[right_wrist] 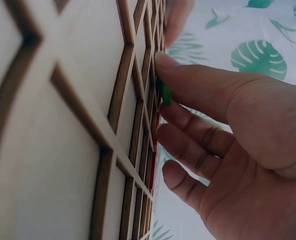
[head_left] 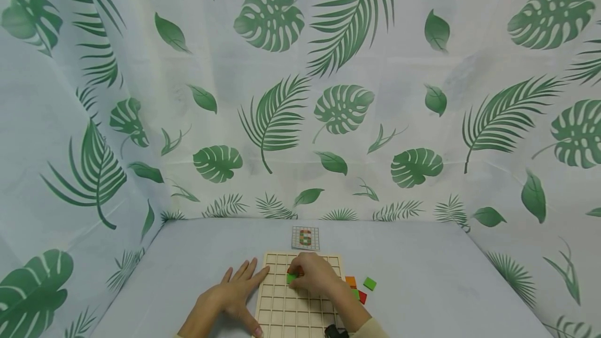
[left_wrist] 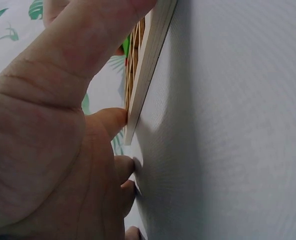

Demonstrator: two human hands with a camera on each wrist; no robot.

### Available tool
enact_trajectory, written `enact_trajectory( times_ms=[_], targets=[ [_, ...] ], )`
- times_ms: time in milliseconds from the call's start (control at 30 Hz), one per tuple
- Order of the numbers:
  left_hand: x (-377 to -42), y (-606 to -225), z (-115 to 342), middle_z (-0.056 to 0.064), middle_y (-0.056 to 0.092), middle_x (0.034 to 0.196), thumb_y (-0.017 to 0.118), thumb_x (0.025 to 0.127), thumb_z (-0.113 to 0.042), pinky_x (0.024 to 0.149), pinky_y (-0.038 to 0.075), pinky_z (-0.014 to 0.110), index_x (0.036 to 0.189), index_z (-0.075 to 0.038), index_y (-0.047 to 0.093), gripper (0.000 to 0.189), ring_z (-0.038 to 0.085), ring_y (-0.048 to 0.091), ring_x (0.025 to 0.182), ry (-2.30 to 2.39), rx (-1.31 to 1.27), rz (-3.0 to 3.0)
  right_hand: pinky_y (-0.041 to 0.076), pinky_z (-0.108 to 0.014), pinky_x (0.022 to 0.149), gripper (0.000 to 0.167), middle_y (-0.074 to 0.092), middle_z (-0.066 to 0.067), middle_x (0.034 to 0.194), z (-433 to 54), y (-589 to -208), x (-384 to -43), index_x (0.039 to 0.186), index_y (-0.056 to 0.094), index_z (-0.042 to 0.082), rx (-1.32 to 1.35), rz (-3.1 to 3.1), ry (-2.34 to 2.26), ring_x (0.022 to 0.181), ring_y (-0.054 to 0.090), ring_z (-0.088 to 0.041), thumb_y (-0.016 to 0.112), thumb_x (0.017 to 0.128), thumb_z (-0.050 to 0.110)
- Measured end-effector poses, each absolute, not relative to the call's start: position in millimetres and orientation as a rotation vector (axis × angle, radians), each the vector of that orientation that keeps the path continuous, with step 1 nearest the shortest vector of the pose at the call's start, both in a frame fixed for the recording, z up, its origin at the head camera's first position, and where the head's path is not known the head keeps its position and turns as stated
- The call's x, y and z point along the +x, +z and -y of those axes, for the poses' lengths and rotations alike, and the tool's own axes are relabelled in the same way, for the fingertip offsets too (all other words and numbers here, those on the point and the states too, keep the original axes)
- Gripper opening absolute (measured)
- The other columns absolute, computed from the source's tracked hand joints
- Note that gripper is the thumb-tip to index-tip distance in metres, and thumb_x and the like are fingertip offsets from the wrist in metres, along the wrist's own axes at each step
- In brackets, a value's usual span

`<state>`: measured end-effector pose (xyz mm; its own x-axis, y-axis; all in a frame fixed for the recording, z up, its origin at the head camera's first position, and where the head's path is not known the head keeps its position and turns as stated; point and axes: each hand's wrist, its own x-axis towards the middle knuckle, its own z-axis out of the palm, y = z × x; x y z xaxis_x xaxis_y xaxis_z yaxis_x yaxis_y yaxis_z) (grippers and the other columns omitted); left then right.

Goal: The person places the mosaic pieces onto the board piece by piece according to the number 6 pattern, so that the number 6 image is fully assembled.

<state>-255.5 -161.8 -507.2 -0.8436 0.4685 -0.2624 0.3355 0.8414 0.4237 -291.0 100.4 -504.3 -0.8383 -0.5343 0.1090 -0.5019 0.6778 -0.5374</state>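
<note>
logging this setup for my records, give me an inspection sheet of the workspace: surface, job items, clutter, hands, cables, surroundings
Surface: pale tabletop.
Job's things: grid board lying flat; card with a coloured figure past its far edge; red tiles on the board; loose tiles in green, orange and red to its right.
Clutter: black object by the right wrist, too unclear to name.
Hands: left hand spread, touching the board's left edge; right hand pinching a green tile at the board, seating unclear.
Cables: nothing seen.
Surroundings: leaf-print cloth behind and on both sides.
</note>
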Motion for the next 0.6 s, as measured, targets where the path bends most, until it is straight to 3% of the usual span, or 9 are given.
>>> enact_trajectory(
  times_ms=[600],
  targets=[
    [-256.8, -508.8, 162.1, 0.020, 0.010, 0.175, 0.095, 0.053, -0.068, 0.125, 0.004, 0.073, 0.167, -0.025, 0.025, 0.140, 0.043, 0.008, 0.162, 0.512, 0.597, -2.663, 0.055, -0.022, 0.070, 0.017, 0.070, 0.008, 0.090, -98.4, -510.8, -295.5, 0.099, 0.083, 0.012, -0.893, -2.822, -0.849, 0.079, 0.062, 0.001, 0.087, 0.084, 0.020]
  ],
)
